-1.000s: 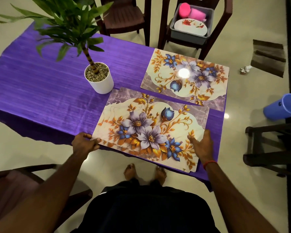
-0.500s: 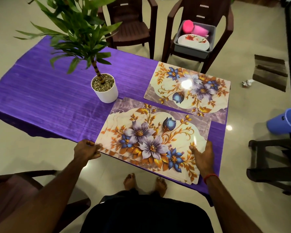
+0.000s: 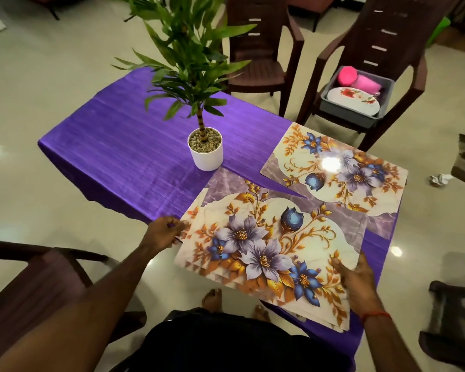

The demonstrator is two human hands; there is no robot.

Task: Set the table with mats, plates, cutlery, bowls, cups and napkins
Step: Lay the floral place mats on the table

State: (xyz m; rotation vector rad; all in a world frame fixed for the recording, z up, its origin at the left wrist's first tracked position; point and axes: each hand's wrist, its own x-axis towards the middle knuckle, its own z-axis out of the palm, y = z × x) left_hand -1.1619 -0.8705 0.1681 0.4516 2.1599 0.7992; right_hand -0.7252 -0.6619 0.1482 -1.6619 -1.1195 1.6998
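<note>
Standing at the near edge of the worktop (image 3: 118, 135), both arms stretched forward and down. Gripping with the left hand (image 3: 164, 232) at 9 o'clock of the stack (image 3: 253, 245) — fingers curled onto its short left edge, forearm coming in from 7 o'clock. Reaching with the right hand (image 3: 356, 280) from 5 o'clock, back of the hand up, fingers laid over the stack's right edge by the near corner. Thumb out of sight, so cannot tell whether gripping or only pressing.

Several floral mats in that stack, edges staggered at the near-left corner. Lying at 5 o'clock of the worktop, long axis roughly 9 to 3, turned a little clockwise. Marbled purple band toward 12, near long edge hanging past the worktop's edge. Far-right corner over the near edge of a lone mat (image 3: 373, 183), flat at 2 o'clock of the worktop, long axis much the same way, glare on its middle.

At 11 o'clock of the stack, just beside its far-left corner, a white pot (image 3: 206, 157) with a leafy plant. Beyond the worktop at 1 o'clock, a chair (image 3: 387, 49) bearing a grey tub (image 3: 346, 116) — plate (image 3: 355, 102) and pink cups (image 3: 363, 84) inside.
</note>
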